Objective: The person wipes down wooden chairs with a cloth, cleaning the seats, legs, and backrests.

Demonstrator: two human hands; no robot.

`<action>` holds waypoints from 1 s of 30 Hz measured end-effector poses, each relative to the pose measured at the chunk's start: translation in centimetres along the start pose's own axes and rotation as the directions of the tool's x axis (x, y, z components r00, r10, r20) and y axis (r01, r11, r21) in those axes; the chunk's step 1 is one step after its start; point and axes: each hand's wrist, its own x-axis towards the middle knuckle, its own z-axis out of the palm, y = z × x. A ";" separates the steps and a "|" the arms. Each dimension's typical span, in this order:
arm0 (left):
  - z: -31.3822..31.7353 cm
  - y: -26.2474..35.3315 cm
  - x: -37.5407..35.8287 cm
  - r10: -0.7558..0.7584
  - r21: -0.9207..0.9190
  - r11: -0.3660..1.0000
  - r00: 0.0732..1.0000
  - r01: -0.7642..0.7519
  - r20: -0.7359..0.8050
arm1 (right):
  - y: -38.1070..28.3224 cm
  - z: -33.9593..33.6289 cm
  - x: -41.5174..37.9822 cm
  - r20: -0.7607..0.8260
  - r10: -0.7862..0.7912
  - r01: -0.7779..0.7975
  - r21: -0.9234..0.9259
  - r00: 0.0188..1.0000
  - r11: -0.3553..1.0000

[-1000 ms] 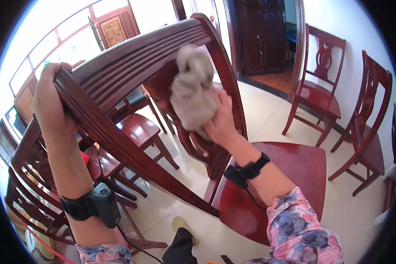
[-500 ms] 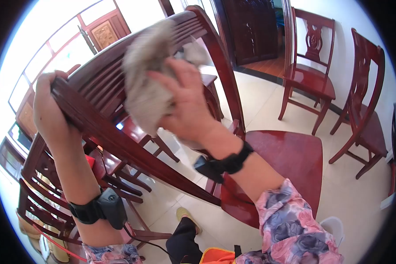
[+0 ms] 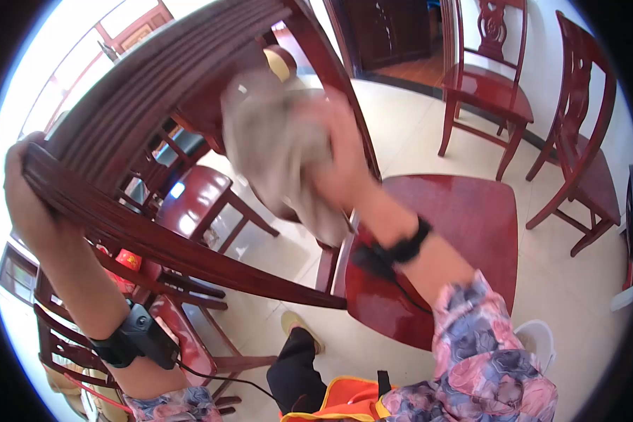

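A dark red wooden chair stands tilted-looking in front of me, its slatted back nearest. My left hand is wrapped round the top corner of that back, at the left. In my right hand is a grey-beige cloth, bunched and blurred by motion. The cloth lies over the middle of the chair back and hides part of its central panel. Both wrists wear black straps, each with a small device.
Two more wooden chairs stand by the wall at the right. Other chairs and a glossy seat are at the left, with a red item near them. A white bucket sits on the floor at the lower right.
My right hand and the cloth have moved down and right, from the upper slats to the middle of the chair back. My left hand keeps its hold, now lower left in view.
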 end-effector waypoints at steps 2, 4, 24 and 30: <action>-0.1 0.2 -0.6 0.011 -0.010 1.000 0.995 -0.010 0.102 | 1.9 2.3 5.4 -0.025 0.278 -0.270 0.180 0.960 0.946; 0.2 0.1 -0.8 0.075 0.016 0.997 0.981 -0.079 0.181 | 4.0 3.8 5.6 0.087 0.386 -0.392 0.334 0.918 0.857; 2.0 -0.2 -1.9 0.252 0.283 0.919 0.961 -0.275 0.115 | -9.0 -8.3 -19.0 0.737 0.588 -0.343 -0.486 0.334 0.804; 2.8 0.5 -2.0 0.295 0.319 0.892 0.947 -0.320 0.126 | -6.3 -2.4 -14.2 0.658 0.420 -0.101 -0.465 0.625 0.879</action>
